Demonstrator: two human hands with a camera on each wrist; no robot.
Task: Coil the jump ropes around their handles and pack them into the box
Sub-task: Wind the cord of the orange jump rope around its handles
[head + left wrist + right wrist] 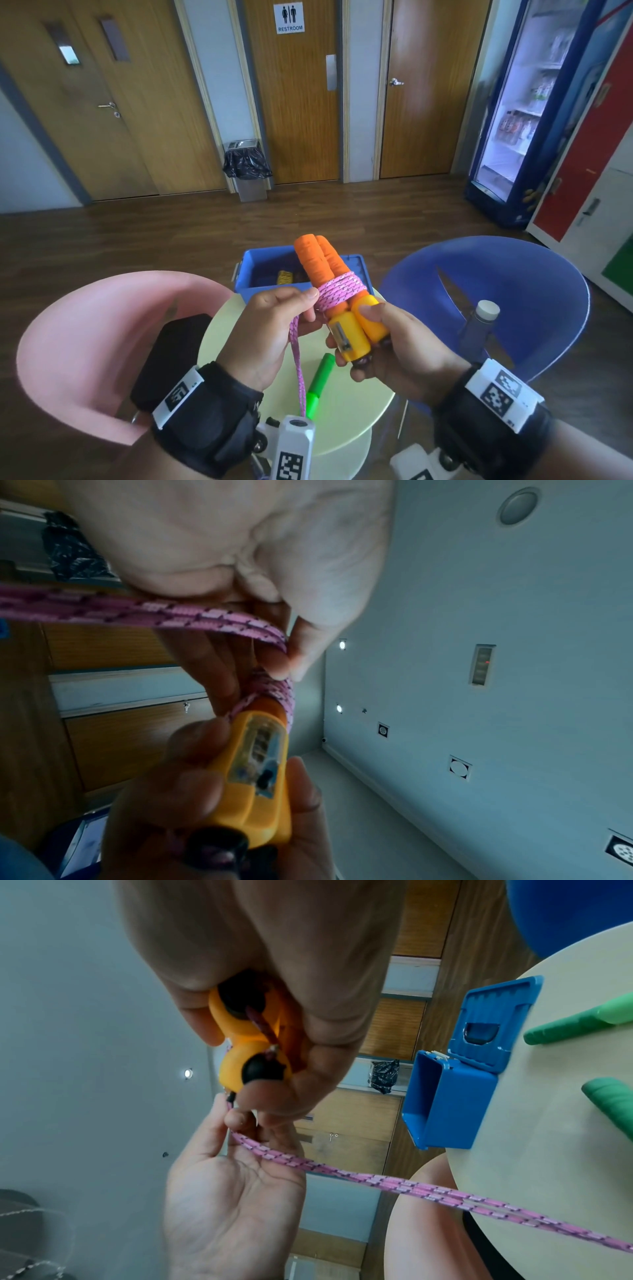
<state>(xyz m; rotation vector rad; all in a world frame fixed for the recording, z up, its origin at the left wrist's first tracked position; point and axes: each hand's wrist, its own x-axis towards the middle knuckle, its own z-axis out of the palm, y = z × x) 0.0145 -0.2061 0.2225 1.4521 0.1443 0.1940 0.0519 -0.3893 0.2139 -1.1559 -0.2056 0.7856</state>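
Observation:
My right hand (380, 337) grips the yellow ends of two orange jump-rope handles (317, 260) held together and pointing up over the table. Pink braided rope (337, 289) is wound in several turns around their middle. My left hand (281, 320) pinches the rope beside the coil; the doubled loose rope (298, 370) hangs down from it. In the left wrist view the rope (192, 615) runs across my fingers to the yellow handle (257, 775). The right wrist view shows the handle ends (246, 1042) and the rope (394, 1180). The open blue box (267, 274) stands behind.
Green jump-rope handles (320, 380) lie on the round pale table (356, 411). A yellow coiled rope (285, 277) sits inside the box. A pink chair (78, 346) is at left, a blue chair (513, 281) with a bottle (479, 329) at right.

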